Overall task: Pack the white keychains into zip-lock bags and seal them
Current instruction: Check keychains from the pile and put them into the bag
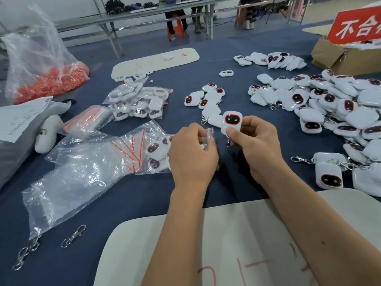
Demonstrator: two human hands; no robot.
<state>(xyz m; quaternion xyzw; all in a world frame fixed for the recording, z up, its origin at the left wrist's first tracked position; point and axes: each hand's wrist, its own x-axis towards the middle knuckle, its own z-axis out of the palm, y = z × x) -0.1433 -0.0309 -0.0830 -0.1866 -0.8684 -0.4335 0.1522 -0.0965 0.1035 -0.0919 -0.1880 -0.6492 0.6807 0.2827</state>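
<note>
Head view over a dark blue cloth-covered table (pixel 144 199). The right hand (pixel 257 145) pinches a white rounded-square plastic keychain with a dark, red-rimmed oval face (pixel 232 122) between thumb and curled fingers, holding it upright just above the table centre. The left hand (pixel 191 153), fingers curled, pinches a small clear zip-lock bag with a red seal strip (pixel 209 135) just beside the keychain; whether the two touch cannot be told. A large heap of loose white keychains (pixel 334 106) lies to the right, a smaller cluster (pixel 208 98) beyond the hands. Filled, sealed bags (pixel 138 102) lie at upper left; a spread of empty clear zip-lock bags (pixel 86 164) lies left of the hands. Two loose metal clasps (pixel 73 236) rest near the front-left edge. A white foam board with red markings (pixel 226 244) lies under the forearms.
</note>
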